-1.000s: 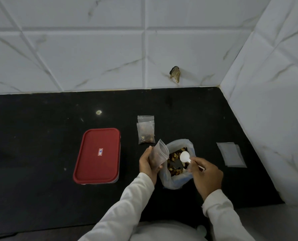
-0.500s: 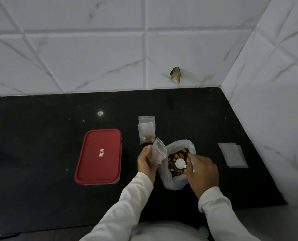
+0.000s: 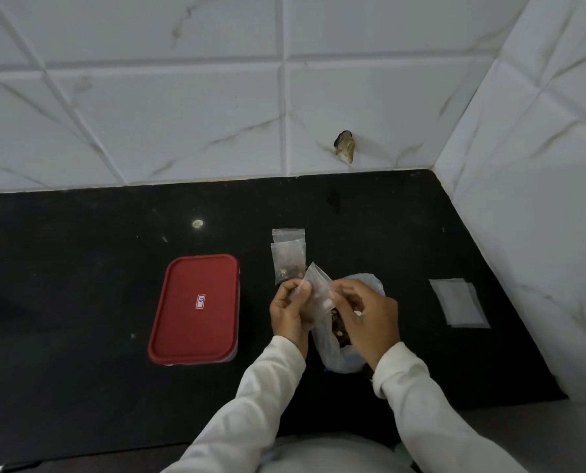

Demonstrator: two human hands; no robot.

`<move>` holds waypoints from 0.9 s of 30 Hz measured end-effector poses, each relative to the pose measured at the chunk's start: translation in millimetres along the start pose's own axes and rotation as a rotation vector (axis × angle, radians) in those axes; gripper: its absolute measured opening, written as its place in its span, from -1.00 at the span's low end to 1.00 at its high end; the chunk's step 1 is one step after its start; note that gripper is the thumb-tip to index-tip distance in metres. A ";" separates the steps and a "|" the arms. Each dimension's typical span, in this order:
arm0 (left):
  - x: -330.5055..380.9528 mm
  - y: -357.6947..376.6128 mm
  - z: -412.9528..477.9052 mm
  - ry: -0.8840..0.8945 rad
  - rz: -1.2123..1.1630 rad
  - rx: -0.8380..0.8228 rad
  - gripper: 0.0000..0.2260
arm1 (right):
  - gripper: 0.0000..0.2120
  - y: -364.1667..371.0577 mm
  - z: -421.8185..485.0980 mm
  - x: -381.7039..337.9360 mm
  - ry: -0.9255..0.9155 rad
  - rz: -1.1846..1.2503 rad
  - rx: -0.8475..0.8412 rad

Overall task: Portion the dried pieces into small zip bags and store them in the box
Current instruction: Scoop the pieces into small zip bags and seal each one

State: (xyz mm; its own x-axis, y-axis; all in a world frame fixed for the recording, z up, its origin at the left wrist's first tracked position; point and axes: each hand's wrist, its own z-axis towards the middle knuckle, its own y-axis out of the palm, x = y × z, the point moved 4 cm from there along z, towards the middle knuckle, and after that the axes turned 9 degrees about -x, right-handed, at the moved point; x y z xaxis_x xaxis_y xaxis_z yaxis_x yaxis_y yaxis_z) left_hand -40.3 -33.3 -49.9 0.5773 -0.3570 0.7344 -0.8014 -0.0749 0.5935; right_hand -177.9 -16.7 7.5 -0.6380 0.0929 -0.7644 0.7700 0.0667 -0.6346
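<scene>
While both hands are up over the sack [image 3: 337,356], I judge spillage the main risk. My left hand [image 3: 290,312] grips the zip bag [image 3: 313,290] by one side, thumb across its front. My right hand [image 3: 366,319] has its fingers curled at the opposite edge and seems to pinch it there. The bag hangs tilted just above the sack's open mouth, and I cannot tell whether its seal is closed or whether it holds anything yet.

If the film slips from either pinch, the bag drops into the pieces [image 3: 338,331] or tips its load onto the counter [image 3: 80,268]. The sack is soft and slumped, so a knock from my right wrist could fold its mouth shut or roll it over. The filled bags [image 3: 288,264] lie just behind my left knuckles, and a careless lift could flick them away.

The box [image 3: 196,308] sits lid-on to the left, near my left arm but apart from it, so nothing can go in until the lid comes off. The empty bags [image 3: 459,302] lie to the right, close to the side wall [image 3: 523,199], which leaves little elbow room there. Open counter stretches left of the box and back toward the rear tiles. The counter's near edge runs close below my sleeves.
</scene>
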 end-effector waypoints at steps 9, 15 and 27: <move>40.9 8.2 -1.9 0.036 0.511 -0.182 -0.93 | -0.83 -22.9 0.3 -8.2 0.081 0.513 0.096; 43.1 18.4 -0.7 0.059 0.632 -0.086 -0.95 | -0.83 -1.4 5.2 3.4 0.263 0.556 0.006; 32.1 14.9 0.2 -0.031 0.643 0.013 -0.90 | -0.80 7.5 5.0 5.8 0.323 0.440 -0.009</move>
State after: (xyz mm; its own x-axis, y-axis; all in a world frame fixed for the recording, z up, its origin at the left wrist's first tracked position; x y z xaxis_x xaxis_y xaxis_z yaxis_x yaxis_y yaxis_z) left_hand -33.8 -46.0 -17.5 -0.0241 -0.3608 0.9323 -0.9878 0.1520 0.0333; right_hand -175.9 -20.6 -2.2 -0.2213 0.4144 -0.8828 0.9648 -0.0390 -0.2602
